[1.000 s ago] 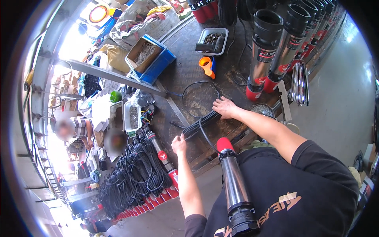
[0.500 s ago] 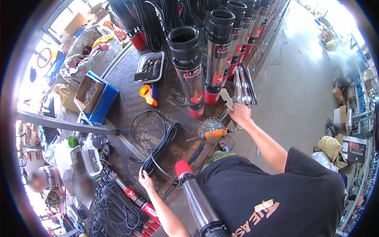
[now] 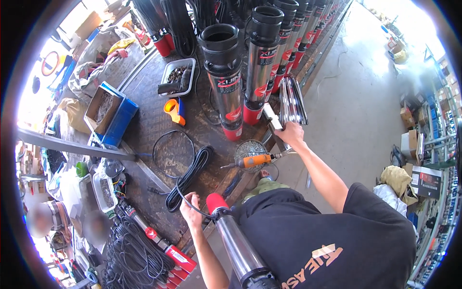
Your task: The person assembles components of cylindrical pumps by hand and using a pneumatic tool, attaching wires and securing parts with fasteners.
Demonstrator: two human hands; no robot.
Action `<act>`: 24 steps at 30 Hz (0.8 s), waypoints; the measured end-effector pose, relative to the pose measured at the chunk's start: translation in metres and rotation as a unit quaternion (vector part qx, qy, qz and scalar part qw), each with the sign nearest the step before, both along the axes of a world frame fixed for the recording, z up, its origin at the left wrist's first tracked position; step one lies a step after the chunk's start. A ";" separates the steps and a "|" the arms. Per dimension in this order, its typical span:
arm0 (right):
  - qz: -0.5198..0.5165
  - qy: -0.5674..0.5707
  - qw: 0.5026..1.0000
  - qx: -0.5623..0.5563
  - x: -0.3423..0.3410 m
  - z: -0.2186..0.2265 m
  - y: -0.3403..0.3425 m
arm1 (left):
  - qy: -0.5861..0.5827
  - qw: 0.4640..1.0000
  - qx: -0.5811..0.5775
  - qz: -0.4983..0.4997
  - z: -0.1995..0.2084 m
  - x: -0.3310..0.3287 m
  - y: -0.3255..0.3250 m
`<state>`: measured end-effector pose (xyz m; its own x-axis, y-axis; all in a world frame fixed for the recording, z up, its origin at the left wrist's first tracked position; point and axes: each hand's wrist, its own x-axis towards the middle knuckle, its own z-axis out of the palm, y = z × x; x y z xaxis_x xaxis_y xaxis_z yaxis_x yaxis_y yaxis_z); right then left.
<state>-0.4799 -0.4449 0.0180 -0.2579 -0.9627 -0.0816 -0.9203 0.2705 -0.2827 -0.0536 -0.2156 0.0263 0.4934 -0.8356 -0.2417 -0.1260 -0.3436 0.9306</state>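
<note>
My left hand [image 3: 191, 212] is closed round the black cable [image 3: 181, 193], between its bundled coil [image 3: 197, 168] and the pump. The pump [image 3: 240, 248] is a steel cylinder with a red end cap [image 3: 215, 202], lying slanted against my body. My right hand [image 3: 290, 135] is bent over the near ends of shiny metal strips [image 3: 292, 102] at the bench edge; its fingers look closed on a strip, though the tips are partly hidden. A white block [image 3: 271, 116] lies close beside those fingers. Below it, an orange power tool [image 3: 256, 161] rests across a round dish of small parts [image 3: 243, 147].
Upright steel pumps [image 3: 226, 96] line the bench's right edge. Left of them are a white tray of small parts [image 3: 191, 72], an orange tape dispenser [image 3: 172, 110] and a blue bin [image 3: 126, 115]. A metal bar [image 3: 72, 147] crosses at left. More pumps with cables [image 3: 139, 250] lie lower left.
My left hand has moved from the coil's near end toward the pump, onto the cable. My right hand has shifted slightly away from the white block, toward the metal strips.
</note>
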 end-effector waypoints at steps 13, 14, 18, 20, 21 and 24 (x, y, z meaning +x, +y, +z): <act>0.312 -0.513 0.799 -0.044 0.200 0.080 0.126 | -0.291 0.902 -0.134 -0.288 0.110 -0.024 -0.044; 0.307 -0.549 0.776 0.046 0.216 0.077 0.131 | -0.306 0.895 -0.111 -0.305 0.115 -0.025 -0.042; 0.314 -0.509 0.747 0.291 0.237 0.067 0.135 | -0.173 0.955 -0.005 -0.242 0.072 0.001 -0.026; 0.445 -0.403 0.786 0.145 0.224 0.062 0.140 | -0.219 0.957 -0.068 -0.177 0.091 -0.001 -0.028; 0.507 -0.416 0.739 0.152 0.217 0.081 0.140 | -0.214 0.965 -0.061 -0.138 0.098 0.001 -0.026; 0.558 -0.462 0.597 0.344 0.218 0.093 0.137 | -0.265 0.955 -0.091 -0.099 0.122 0.007 -0.040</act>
<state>-0.2619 -0.3075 0.1107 0.9747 -0.1487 -0.1669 -0.1719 -0.0210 -0.9849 -0.0461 -0.2554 0.1487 0.3349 -0.9291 0.1569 -0.6417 -0.1029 0.7600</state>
